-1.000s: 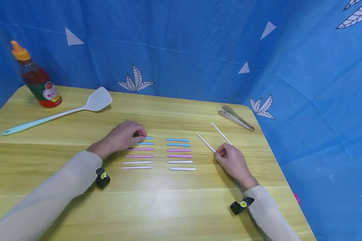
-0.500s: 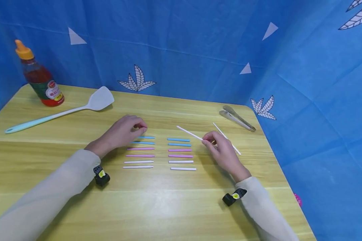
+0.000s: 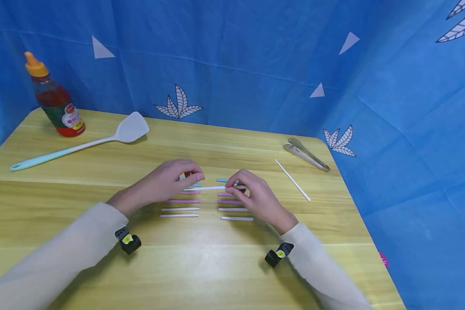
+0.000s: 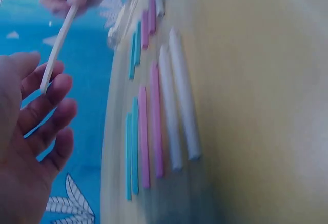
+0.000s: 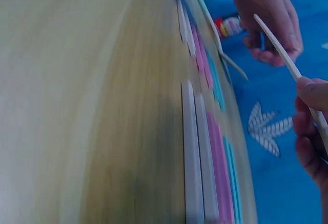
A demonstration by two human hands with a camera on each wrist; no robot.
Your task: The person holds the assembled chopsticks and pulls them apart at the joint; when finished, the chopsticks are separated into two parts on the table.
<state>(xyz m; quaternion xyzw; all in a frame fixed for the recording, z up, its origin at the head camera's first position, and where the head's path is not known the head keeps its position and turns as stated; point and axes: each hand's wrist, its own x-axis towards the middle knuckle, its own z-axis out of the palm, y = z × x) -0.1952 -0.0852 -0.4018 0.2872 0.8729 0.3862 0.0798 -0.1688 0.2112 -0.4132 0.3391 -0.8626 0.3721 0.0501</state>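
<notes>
My right hand (image 3: 257,196) pinches a thin white stick (image 3: 207,188) between thumb and fingers, raised over the table. The stick's free end points left, toward my left hand (image 3: 166,181). In the left wrist view, that end of the stick (image 4: 56,49) lies against the spread fingers of my left hand, with the thumb apart from it. Below the hands lie two columns of short sticks in pairs: blue sticks (image 3: 222,180) farthest away, then pink sticks (image 3: 183,201), then white sticks (image 3: 179,215) nearest me. My hands partly hide the blue ones.
Another long white stick (image 3: 293,180) lies slanted on the right of the wooden table (image 3: 201,275). Metal tongs (image 3: 307,154) rest behind it. At the back left are a spatula (image 3: 133,128) and a red sauce bottle (image 3: 58,103). A blue curtain (image 3: 236,51) hangs behind.
My right hand has lifted one of the two long white sticks from the right and carried it left over the columns. My left hand has come off the blue sticks and shifted slightly right.
</notes>
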